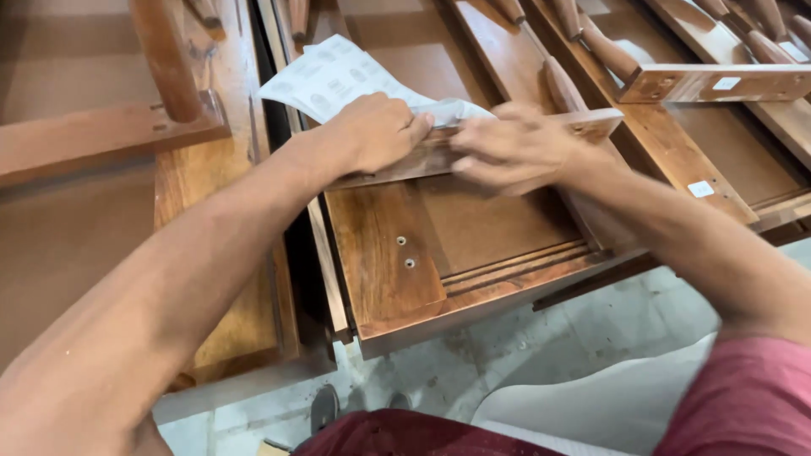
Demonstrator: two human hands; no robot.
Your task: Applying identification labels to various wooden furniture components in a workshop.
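Head view: left hand (376,131) is clenched on a white sheet of sandpaper (338,76), pressed against a wooden rail (422,160) of a furniture frame (397,253). Right hand (515,148), blurred, grasps the same rail just beside it.

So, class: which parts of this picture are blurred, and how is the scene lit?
Head view: the right hand is smeared by motion blur, while the left hand on the sandpaper is sharper; soft, even light, no hard shadows; mild glare on the rail at top right.
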